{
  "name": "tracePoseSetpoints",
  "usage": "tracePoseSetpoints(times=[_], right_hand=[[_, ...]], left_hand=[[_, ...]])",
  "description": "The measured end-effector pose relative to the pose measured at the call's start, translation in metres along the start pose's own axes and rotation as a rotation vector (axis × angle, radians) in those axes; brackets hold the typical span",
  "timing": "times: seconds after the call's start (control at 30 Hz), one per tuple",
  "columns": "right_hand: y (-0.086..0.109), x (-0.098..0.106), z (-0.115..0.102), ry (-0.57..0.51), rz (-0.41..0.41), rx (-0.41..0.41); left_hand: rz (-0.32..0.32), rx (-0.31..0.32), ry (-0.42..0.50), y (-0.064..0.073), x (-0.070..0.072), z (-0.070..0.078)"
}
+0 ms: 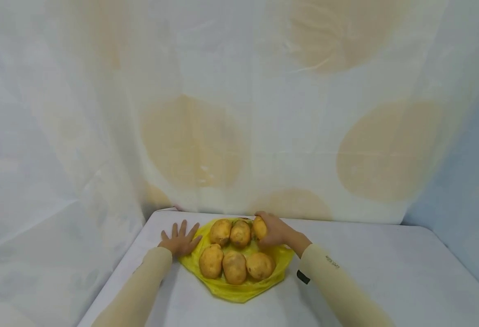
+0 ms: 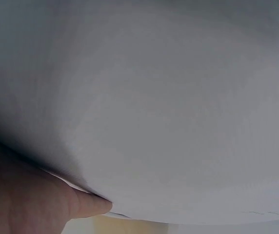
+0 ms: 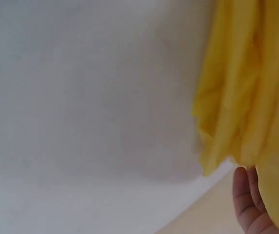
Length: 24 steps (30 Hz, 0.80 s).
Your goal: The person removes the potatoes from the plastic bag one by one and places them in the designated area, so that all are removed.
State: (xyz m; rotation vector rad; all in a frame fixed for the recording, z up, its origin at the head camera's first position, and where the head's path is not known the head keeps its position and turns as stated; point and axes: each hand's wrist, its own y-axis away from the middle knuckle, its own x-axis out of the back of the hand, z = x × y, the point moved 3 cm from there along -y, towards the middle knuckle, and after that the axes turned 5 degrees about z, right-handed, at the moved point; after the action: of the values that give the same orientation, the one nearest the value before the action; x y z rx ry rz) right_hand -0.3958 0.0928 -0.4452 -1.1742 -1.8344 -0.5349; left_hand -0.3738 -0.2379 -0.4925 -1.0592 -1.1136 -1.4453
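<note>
Several brown potatoes lie in two rows on a spread yellow plastic bag [image 1: 239, 294], which rests on the white table. At the back right corner of the bag, my right hand [image 1: 279, 231] grips one potato [image 1: 259, 227], its fingers curled over the far side. Beside that one sit two more back-row potatoes [image 1: 240, 233]; a front row of three [image 1: 234, 268] lies nearer me. My left hand [image 1: 180, 243] is spread flat at the bag's left edge. In the right wrist view, crumpled yellow plastic [image 3: 232, 87] hangs beside the right fingers [image 3: 247, 200] and hides part of the hand.
A white table [image 1: 370, 272] stretches to the right of the bag. Behind it hangs a pale sheet [image 1: 272, 136] with large tan dots, close to the table's back edge. Another pale sheet [image 1: 51, 181] stands along the left side.
</note>
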Motion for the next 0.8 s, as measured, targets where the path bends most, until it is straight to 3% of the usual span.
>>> tracePoseSetpoints(times=[0.13,0.3,0.53,0.63,0.8], right_hand=[[-0.002,0.01,-0.001,-0.044,0.061,-0.007],[0.0,0.021,0.003,-0.086,0.111,-0.019],[0.004,0.031,0.002,-0.145,0.124,-0.015],[0.005,0.034,0.002,-0.175,0.119,-0.034],[0.01,0.039,0.006,-0.235,0.109,-0.106]], left_hand=[[0.008,0.002,0.005,-0.006,-0.008,-0.008],[0.007,0.002,-0.001,-0.004,-0.009,-0.008],[-0.018,0.008,-0.025,0.005,-0.001,0.0],[-0.033,0.018,-0.017,0.001,-0.004,-0.003],[-0.02,0.012,0.007,-0.017,-0.022,-0.015]])
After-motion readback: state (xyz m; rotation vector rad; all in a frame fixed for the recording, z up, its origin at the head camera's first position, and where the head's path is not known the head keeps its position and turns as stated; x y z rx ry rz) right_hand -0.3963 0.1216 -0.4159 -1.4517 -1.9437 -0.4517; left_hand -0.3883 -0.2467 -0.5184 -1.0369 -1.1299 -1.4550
